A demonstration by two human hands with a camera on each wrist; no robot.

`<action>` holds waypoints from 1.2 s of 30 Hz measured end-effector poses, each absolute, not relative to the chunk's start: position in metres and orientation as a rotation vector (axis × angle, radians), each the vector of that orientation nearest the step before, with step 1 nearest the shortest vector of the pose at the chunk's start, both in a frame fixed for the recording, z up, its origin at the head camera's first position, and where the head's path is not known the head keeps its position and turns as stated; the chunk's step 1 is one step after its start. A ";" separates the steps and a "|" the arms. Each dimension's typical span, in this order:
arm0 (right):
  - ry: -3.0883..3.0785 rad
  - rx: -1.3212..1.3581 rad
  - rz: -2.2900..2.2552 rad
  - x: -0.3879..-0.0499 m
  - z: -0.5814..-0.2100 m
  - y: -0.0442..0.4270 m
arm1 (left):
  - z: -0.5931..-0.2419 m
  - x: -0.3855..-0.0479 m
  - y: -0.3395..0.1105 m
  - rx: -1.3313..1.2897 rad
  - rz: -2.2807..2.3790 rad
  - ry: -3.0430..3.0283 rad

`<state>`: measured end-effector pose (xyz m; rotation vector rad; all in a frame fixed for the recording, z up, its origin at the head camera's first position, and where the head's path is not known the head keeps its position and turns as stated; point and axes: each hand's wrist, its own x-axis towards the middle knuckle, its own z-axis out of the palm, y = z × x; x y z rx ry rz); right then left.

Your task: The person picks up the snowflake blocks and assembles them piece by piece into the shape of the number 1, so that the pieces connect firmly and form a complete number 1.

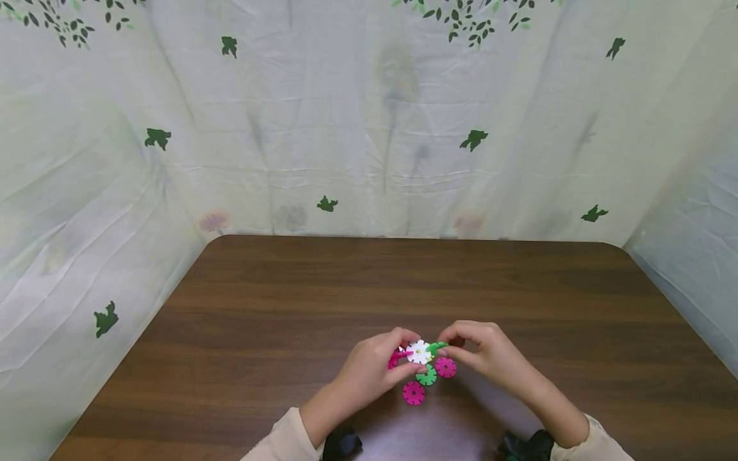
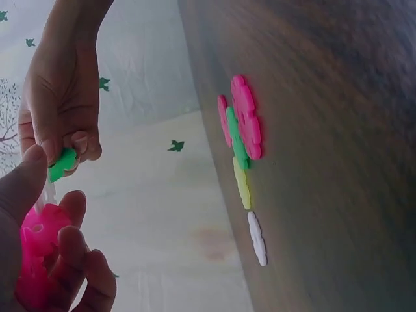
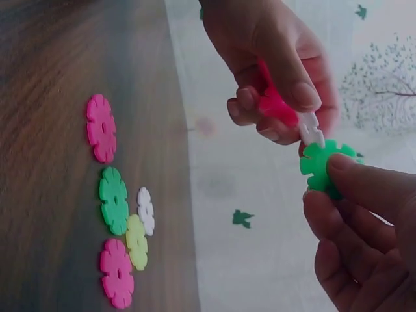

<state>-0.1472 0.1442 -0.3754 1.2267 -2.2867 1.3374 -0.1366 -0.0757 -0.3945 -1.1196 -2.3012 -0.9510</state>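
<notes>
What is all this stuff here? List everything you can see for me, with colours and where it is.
Flat pink notched plastic discs: two, pink, on the table
Flat green notched disc: one, green, on the table
Flat yellow notched disc: one, yellow, on the table
Flat white notched disc: one, white, on the table
Held green disc: one, green, in the right hand
Held white disc: one visible, white, at the left hand
Held pink pieces: count hidden, pink, in the left hand
Wood-grain table: one, brown, below
Printed cloth: count unclear, whitish with green prints, around the table
Black objects: two, black, by the wrists
Sleeves: two, cream, on the forearms
Hands: two, bare, above the table
</notes>
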 end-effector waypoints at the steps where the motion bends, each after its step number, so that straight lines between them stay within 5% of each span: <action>1: -2.262 1.235 1.337 -0.146 -0.373 0.143 | -0.395 -0.136 -0.075 -1.126 -0.959 -2.298; 36: -2.443 0.951 2.041 -0.140 -0.385 0.131 | -0.391 -0.137 -0.072 -1.107 -0.887 -2.210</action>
